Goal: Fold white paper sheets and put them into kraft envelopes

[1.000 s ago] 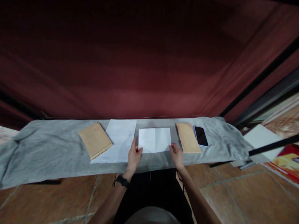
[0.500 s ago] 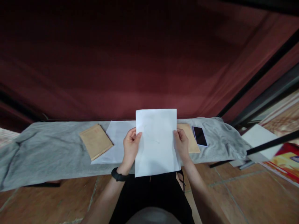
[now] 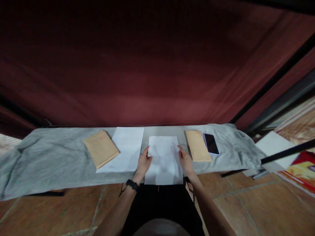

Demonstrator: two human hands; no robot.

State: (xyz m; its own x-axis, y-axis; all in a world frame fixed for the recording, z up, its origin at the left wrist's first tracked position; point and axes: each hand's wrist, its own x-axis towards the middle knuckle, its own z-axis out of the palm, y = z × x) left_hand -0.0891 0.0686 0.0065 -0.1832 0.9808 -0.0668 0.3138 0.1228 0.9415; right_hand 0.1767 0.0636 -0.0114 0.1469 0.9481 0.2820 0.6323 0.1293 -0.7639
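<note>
A sheet of white paper (image 3: pixel 162 164) lies flat on the grey cloth in front of me, its near edge reaching my lap. At its left edge is my left hand (image 3: pixel 144 164), thumb and fingers apart, the thumb tip over the paper's margin. My right hand (image 3: pixel 185 160) rests along the right edge with its fingers loosely spread and the fingertips at the sheet. Neither hand grips the paper. More white paper (image 3: pixel 129 147) lies to the left, partly under a stack of brown envelopes (image 3: pixel 101 149). To the right is another stack of brown envelopes (image 3: pixel 198 146).
A phone (image 3: pixel 211 143) lies right of the envelopes. Grey cloth (image 3: pixel 56 157) covers the narrow bench, with a dark red panel (image 3: pixel 157 82) rising behind it. At the far right a black bar (image 3: pixel 287 152) crosses before a white board and a red-yellow package (image 3: pixel 302 168).
The sheet of paper, held up in both hands before, has come down flat onto the cloth. Both hands have lowered with it and loosened, uncovering the right-hand envelopes.
</note>
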